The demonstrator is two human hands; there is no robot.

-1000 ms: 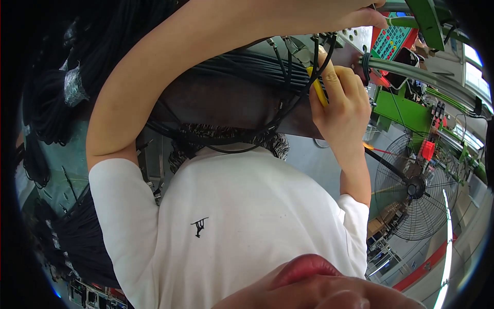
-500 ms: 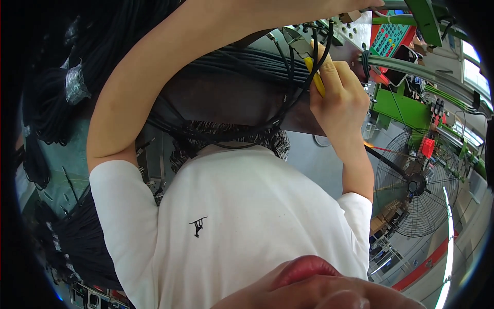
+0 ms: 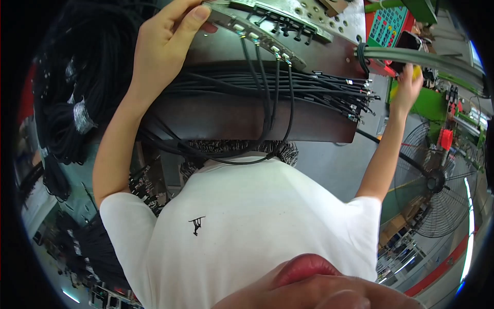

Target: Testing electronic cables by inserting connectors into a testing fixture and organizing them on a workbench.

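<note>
My left hand (image 3: pixel 165 51) is closed on the end of a long metal mould plate (image 3: pixel 262 40), thumb on top, tilted over the brown tabletop. Several black cables (image 3: pixel 292 105) hang from connectors along the plate's edge and loop down toward my lap. Far to the right, my right hand (image 3: pixel 406 87) is closed around yellow-handled cutters (image 3: pixel 416 71); only bits of yellow show, and their jaws cannot be made out. A flat bundle of black cables (image 3: pixel 221 85) lies across the table under the plate, its connector ends to the right.
Behind the plate is a perforated metal block (image 3: pixel 309 13) with a row of black clips. The brown table (image 3: pixel 247 117) ends near my waist. A metal rail (image 3: pixel 406 54), a green keypad panel (image 3: pixel 387 26) and a caged fan (image 3: pixel 429 180) stand right. Coiled black cables (image 3: pixel 87 56) hang left.
My right hand has moved right with the cutters, away from the cables. My left hand has come back left and nearer, bringing the mould plate with its cables into view.
</note>
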